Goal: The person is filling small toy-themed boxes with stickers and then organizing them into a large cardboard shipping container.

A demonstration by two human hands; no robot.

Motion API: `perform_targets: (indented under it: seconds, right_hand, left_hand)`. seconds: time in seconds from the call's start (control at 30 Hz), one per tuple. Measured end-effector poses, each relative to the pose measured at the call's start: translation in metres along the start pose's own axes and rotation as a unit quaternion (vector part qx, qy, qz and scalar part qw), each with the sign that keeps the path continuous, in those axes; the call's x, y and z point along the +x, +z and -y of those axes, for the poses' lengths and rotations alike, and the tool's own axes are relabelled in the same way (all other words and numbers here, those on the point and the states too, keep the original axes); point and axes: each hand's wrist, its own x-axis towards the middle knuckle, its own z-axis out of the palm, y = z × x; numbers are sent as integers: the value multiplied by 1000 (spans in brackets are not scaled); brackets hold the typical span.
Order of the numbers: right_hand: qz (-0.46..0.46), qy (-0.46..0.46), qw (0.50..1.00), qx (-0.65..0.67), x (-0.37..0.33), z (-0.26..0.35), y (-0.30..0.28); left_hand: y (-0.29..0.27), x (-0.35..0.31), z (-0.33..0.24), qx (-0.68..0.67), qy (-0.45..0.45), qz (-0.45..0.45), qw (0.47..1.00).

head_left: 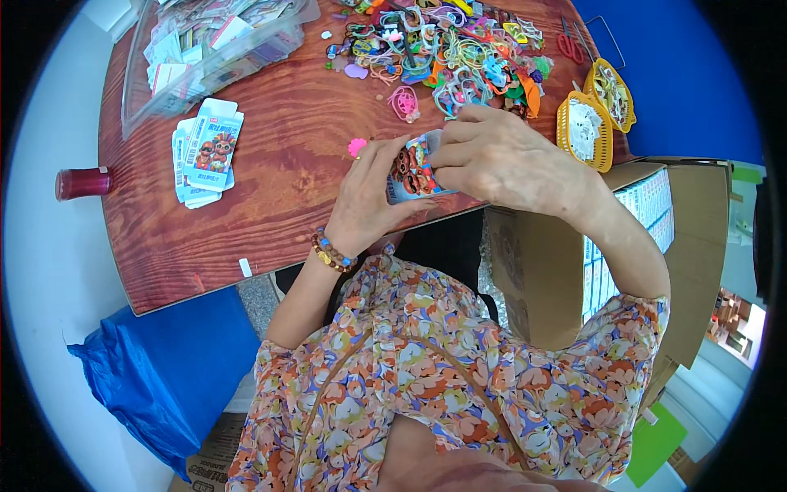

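A small light-blue printed carton [412, 170] with cartoon figures is held just over the table's near edge. My left hand [366, 186] grips it at its left end, thumb along the near side. At its right end, my right hand [494, 156] has its fingers bent and pressed against the opening end; whether they hold anything inside is hidden. Beyond the carton lie a pink looped band [403, 103] and a pink flower-shaped piece [357, 147]. To the left, a small stack of flat matching cartons [211, 156] rests on the wooden table [279, 156].
A heap of colourful bands and trinkets [451, 53] covers the far middle. A clear bin of packets [213, 57] stands far left, a red jar [82, 183] at the left edge. Yellow baskets [584, 131] and red scissors [570, 45] lie right; an open box of cartons [631, 221] stands below.
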Motion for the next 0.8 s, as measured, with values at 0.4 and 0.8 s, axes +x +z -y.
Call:
perform_targets:
  seconds: [0.4,0.8]
  right_hand:
    - [-317,265,910,33,-8,58,65]
    - [-404,322,814,265,22,48,106]
  left_hand:
    - [12,3,9,-10,-16,-196,980]
    - [0,-13,8,47,-16,-209,977]
